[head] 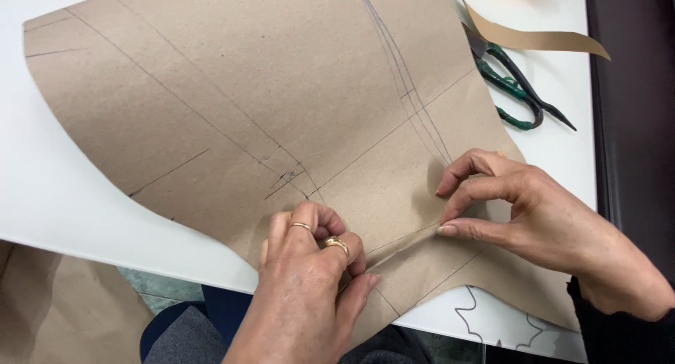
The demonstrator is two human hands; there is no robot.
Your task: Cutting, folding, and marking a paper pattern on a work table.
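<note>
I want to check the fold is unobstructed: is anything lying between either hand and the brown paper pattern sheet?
Nothing visible. The left hand and right hand both press directly on the brown paper pattern sheet, pinching a raised crease between them. The green-handled scissors lie off to the side on the white table.

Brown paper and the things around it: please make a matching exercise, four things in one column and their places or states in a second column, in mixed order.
1. brown paper
2. scissors
3. left hand
4. right hand

A. lies on the white table, upper right
B. wears two rings
C. pinches the fold from the right
D. bears drawn pencil lines

Pairs: 1-D, 2-A, 3-B, 4-C
</note>
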